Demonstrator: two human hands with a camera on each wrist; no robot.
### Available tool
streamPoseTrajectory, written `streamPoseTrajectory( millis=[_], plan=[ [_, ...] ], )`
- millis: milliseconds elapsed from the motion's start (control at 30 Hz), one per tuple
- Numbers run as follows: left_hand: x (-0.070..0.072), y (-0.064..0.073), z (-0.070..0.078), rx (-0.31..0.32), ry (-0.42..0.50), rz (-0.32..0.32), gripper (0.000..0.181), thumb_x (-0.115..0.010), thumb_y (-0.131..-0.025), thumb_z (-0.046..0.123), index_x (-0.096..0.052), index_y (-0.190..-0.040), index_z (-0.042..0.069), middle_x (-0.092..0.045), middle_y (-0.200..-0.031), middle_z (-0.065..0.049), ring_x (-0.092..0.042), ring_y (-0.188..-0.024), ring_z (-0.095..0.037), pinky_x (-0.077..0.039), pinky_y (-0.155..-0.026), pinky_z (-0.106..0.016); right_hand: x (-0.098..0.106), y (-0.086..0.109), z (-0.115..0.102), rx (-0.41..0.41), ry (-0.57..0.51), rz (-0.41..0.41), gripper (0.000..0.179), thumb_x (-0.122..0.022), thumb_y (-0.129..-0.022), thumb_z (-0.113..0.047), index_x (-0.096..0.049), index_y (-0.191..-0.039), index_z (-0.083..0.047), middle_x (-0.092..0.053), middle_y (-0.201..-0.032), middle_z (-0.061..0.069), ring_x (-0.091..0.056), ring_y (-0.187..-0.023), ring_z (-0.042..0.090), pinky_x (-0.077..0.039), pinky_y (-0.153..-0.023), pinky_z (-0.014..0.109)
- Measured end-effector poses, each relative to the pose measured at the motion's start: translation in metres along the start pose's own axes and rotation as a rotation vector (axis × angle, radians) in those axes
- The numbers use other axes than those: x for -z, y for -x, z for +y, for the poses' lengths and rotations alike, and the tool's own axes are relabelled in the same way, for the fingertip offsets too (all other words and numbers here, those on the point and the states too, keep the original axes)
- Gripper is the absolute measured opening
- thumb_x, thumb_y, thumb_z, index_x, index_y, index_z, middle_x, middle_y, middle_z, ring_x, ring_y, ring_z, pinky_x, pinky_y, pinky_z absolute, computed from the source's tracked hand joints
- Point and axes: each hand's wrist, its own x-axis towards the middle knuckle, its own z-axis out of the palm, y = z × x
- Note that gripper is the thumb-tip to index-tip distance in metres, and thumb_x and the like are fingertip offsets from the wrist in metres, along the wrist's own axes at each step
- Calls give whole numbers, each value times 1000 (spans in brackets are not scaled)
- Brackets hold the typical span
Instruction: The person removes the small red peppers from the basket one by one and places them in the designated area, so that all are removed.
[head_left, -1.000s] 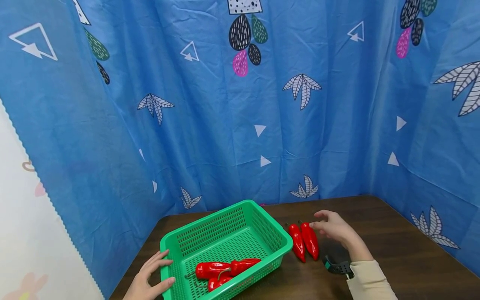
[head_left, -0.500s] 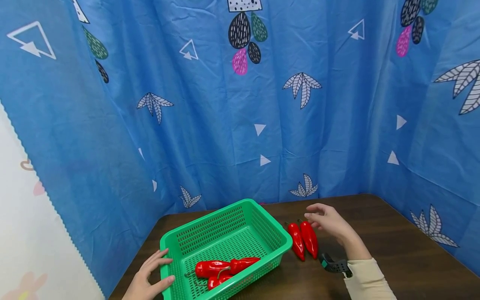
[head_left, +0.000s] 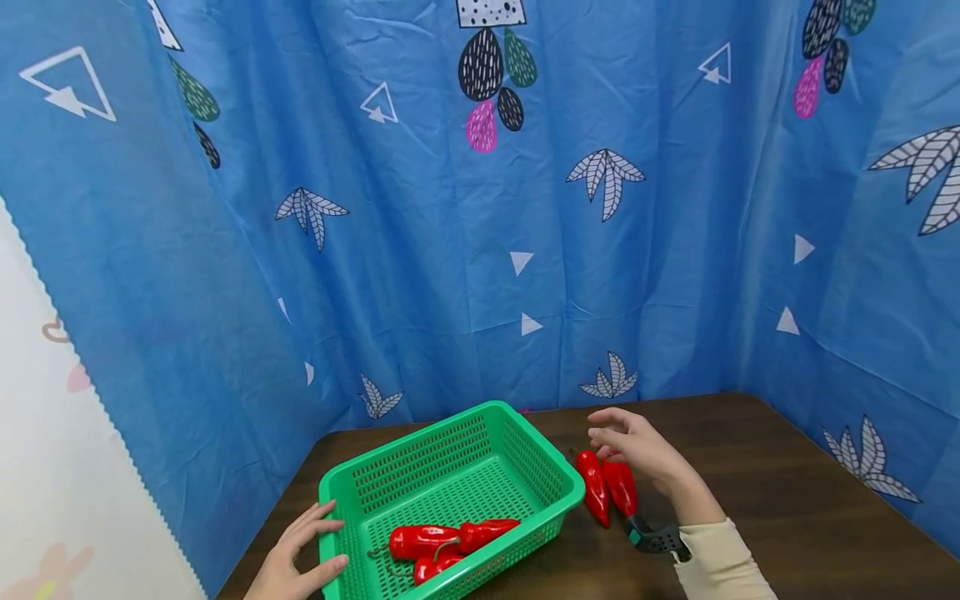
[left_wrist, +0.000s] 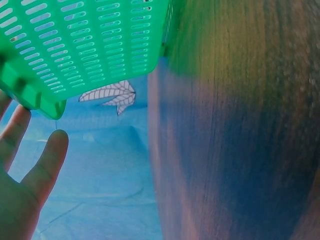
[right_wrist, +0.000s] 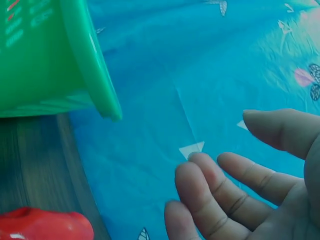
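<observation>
A green perforated basket [head_left: 450,492] stands on the table, with three glossy red peppers [head_left: 424,542] inside at its near side. My left hand [head_left: 300,550] rests at the basket's left rim, its fingers spread and fairly straight. To the right of the basket lie two more red peppers side by side, a left one [head_left: 596,492] and a right one [head_left: 621,487]. Over their stem ends is my right hand [head_left: 637,446], fingers loosely bent and holding nothing. It hides the top of the right pepper. In the right wrist view one red pepper [right_wrist: 45,227] shows below the basket.
The dark wooden table [head_left: 750,475] extends to the right of the peppers. A blue patterned curtain [head_left: 420,250] hangs behind and along both sides. My right wrist wears a black strap [head_left: 652,540], which hangs near the lower end of the right pepper.
My right hand has moved left, from beside the right pepper to above the stem ends of both. My left hand, the basket and the peppers have stayed in place.
</observation>
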Motion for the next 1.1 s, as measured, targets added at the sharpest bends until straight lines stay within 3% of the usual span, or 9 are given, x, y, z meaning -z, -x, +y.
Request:
streamPoseTrajectory(
  millis=[300, 433, 567, 667, 900, 1100],
  plan=[
    [-1, 3, 1, 22, 18, -9, 44, -73, -92, 37, -65, -127, 11, -43, -155, -19, -25, -146, -50, -32, -118, -76, -12, -7, -7, 71, -31, -132, 45, -63, -99, -26, -53, -132, 3, -68, -110, 14, -66, -89, 27, -67, -91, 46],
    [-1, 5, 1, 26, 30, -9, 45, -73, -91, 37, -64, -127, 10, -42, -155, -18, -25, -146, -48, -30, -119, -77, -15, -11, -13, 92, -39, -166, 45, -63, -100, -27, -54, -133, 3, -67, -108, 13, -66, -91, 30, -67, -89, 40],
    [0, 3, 1, 14, 26, -2, 44, -73, -92, 35, -65, -127, 10, -43, -155, -19, -26, -146, -48, -34, -118, -74, -18, -15, -20, 119, -48, -201, 45, -63, -100, -25, -53, -133, 4, -68, -106, 11, -68, -91, 31, -68, -88, 36],
    [0, 1, 1, 0, 17, 2, 43, -73, -92, 33, -65, -127, 9, -44, -154, -19, -26, -145, -49, -38, -117, -72, -19, -16, -24, 139, -56, -236, 45, -63, -100, -24, -53, -133, 5, -69, -105, 11, -68, -90, 30, -68, -90, 40],
    [-1, 0, 0, -20, 14, 15, 41, -74, -91, 31, -66, -126, 10, -46, -153, -18, -28, -145, -48, -40, -116, -70, -27, -20, -31, 152, -59, -287, 44, -64, -99, -23, -53, -133, 4, -64, -116, 28, -66, -93, 28, -68, -89, 41],
    [-1, 1, 1, -14, 24, 13, 41, -73, -92, 31, -65, -126, 9, -45, -153, -18, -27, -144, -49, -38, -117, -72, -36, -25, -38, 171, -51, -323, 43, -64, -99, -23, -56, -133, 1, -66, -114, 21, -65, -98, 34, -66, -89, 45]
  ],
)
